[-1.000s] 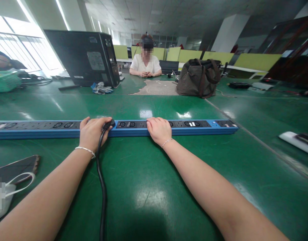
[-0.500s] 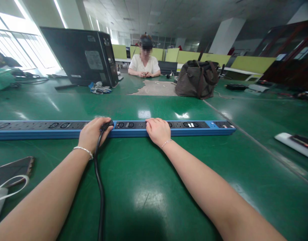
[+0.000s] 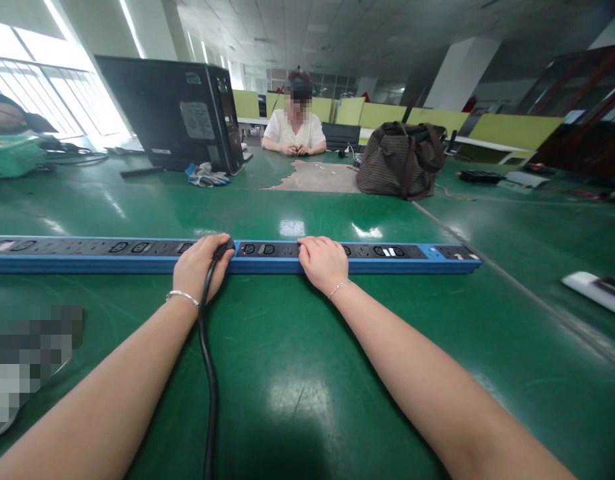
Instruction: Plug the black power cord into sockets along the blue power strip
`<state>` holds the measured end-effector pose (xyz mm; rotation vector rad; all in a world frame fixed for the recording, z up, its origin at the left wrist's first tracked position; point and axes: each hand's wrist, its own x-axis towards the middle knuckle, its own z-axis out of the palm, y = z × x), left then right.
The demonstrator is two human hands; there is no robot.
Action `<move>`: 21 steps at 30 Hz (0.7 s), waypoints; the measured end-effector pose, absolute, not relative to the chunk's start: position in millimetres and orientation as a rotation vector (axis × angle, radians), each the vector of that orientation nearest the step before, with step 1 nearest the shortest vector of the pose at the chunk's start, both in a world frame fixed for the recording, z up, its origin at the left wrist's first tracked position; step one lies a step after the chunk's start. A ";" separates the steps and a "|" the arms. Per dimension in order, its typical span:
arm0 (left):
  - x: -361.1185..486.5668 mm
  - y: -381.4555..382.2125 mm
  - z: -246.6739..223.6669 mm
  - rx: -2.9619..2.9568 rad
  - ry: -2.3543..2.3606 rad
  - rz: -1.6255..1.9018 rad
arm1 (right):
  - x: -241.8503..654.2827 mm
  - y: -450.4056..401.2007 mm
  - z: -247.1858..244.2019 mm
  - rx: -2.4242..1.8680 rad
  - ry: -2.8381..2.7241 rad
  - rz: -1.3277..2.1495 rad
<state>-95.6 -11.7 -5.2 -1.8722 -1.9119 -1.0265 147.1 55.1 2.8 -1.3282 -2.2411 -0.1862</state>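
Observation:
A long blue power strip (image 3: 265,267) with black socket panels lies across the table in front of me. My left hand (image 3: 200,265) is closed round a black plug (image 3: 228,247) at the strip's top face. Whether the plug sits in a socket is hidden by my fingers. Its black cable (image 3: 207,373) runs down beside my wrist toward the near edge of the view. Further right, my right hand (image 3: 324,263) grips the strip, fingers curled over its far side and thumb on top. Several round and slotted sockets show on both sides of my hands.
Beyond the strip stand a black computer case (image 3: 167,113), gloves (image 3: 207,175) and a brown bag (image 3: 400,160). A person (image 3: 295,130) sits across the green table (image 3: 287,320). A white object (image 3: 595,293) lies at right, a green basket (image 3: 12,157) at far left.
The view has turned slightly left, so everything appears a little further right. Both hands keep the same places on the plug and the power strip.

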 end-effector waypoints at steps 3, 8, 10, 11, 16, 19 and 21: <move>-96.8 -12.3 -2.7 -1.896 -1.910 -1.019 | 147.1 55.3 2.6 -1.331 -2.240 -0.188; -95.9 -12.9 0.9 -1.908 -1.962 -1.022 | 147.2 55.9 1.8 -1.321 -2.231 -0.205; -94.1 -12.6 3.4 -1.868 -1.957 -1.108 | 147.1 55.7 1.9 -1.328 -2.233 -0.206; -93.4 -12.5 5.2 -1.819 -1.947 -1.175 | 147.1 55.7 2.1 -1.333 -2.237 -0.205; -105.2 -16.3 16.5 -1.498 -1.986 -1.367 | 146.9 55.6 2.2 -1.338 -2.250 -0.203; -125.8 -22.8 23.1 -1.349 -1.985 -1.409 | 146.7 55.6 1.8 -1.336 -2.250 -0.195; -138.3 -27.6 27.8 -1.499 -2.017 -1.322 | 146.7 55.5 1.7 -1.331 -2.243 -0.193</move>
